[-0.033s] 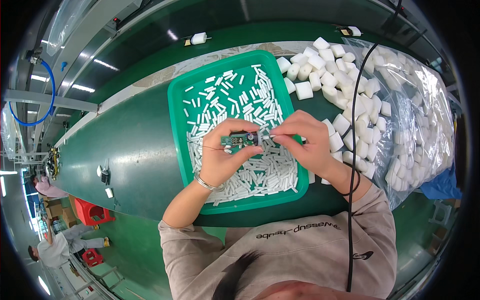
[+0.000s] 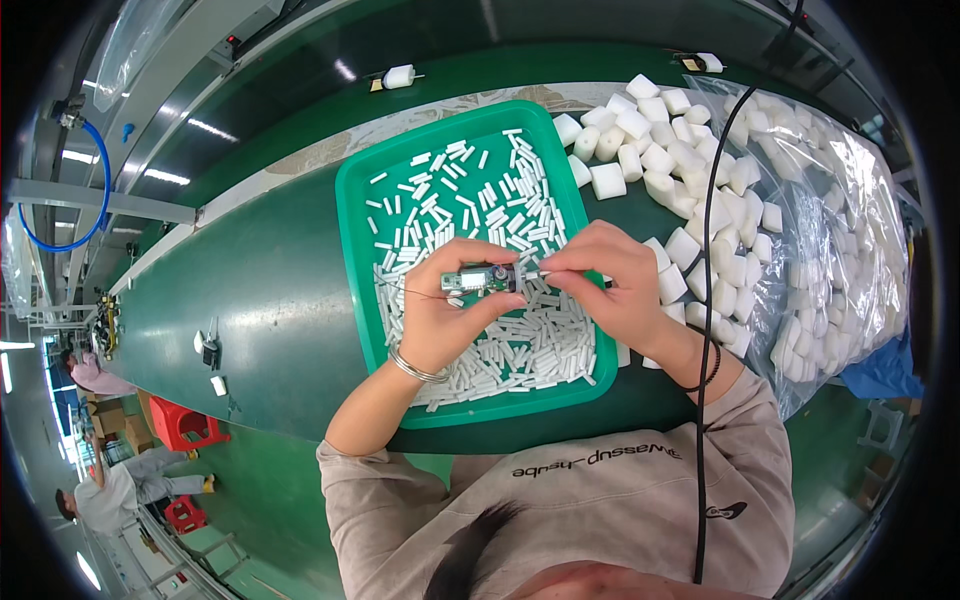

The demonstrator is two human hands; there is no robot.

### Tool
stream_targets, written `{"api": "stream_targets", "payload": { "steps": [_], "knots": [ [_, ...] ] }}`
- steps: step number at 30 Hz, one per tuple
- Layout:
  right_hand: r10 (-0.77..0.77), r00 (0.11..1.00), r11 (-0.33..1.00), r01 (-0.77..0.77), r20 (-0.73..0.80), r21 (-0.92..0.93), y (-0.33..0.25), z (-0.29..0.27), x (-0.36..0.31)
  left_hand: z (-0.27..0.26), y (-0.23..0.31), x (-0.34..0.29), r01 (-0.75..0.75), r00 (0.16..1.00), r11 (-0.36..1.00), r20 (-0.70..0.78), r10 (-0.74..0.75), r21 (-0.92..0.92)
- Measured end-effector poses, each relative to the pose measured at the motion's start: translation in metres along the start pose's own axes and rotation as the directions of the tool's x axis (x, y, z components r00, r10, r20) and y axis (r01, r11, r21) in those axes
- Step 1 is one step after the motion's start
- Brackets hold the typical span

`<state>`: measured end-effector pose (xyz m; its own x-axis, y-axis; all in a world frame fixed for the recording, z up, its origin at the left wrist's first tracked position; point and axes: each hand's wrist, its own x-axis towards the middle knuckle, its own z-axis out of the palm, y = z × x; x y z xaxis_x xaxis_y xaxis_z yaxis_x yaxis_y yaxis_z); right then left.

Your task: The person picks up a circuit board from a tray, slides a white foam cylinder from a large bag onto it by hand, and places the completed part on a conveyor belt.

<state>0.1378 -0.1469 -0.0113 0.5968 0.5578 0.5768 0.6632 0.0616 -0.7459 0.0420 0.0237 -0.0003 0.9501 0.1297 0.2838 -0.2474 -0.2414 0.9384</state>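
My left hand (image 2: 440, 305) grips a small green circuit board (image 2: 452, 283) between thumb and fingers, with a dark part at its right end. A whitish rectangle, which looks like a display, shows on the board's face. At that right end my right hand (image 2: 615, 270) pinches a short white tube (image 2: 535, 275) between thumb and index finger. Whether the tube touches the dark part I cannot tell. Both hands are above a green tray (image 2: 352, 215) with many short white tubes (image 2: 540, 350) lying in it. A thin wire sticks out left of my left hand.
White foam blocks (image 2: 607, 181) are heaped right of the tray, and a clear plastic bag (image 2: 850, 240) holds more. A black cable (image 2: 708, 250) hangs down in front of them. Small wired assemblies (image 2: 398, 77) lie beyond the tray and another (image 2: 209, 350) to its left.
The board's display area has turned from dark with light segment shapes to evenly white. Both hands hold the same position.
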Motion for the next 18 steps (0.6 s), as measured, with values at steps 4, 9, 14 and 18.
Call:
{"api": "stream_targets", "payload": {
  "steps": [4,9,14,18],
  "knots": [
    [-0.236,0.968,0.947,0.249,0.089,-0.203,0.001,-0.002,0.001,0.0,0.0,-0.003,0.18,0.982,0.98,-0.039,-0.184,-0.086],
    [-0.518,0.83,0.74,0.557,0.208,-0.377,0.0,-0.006,-0.003,-0.003,-0.002,-0.005,0.368,0.928,0.892,0.047,-0.369,-0.264],
    [-0.536,0.813,0.713,0.581,0.229,-0.392,0.003,-0.003,-0.003,-0.004,-0.007,-0.004,0.372,0.926,0.863,0.074,-0.37,-0.343],
    [-0.259,0.936,0.817,0.343,0.237,-0.463,0.008,-0.021,0.027,-0.005,-0.008,-0.002,0.297,0.938,0.839,-0.026,-0.346,-0.456]
  ]
}}
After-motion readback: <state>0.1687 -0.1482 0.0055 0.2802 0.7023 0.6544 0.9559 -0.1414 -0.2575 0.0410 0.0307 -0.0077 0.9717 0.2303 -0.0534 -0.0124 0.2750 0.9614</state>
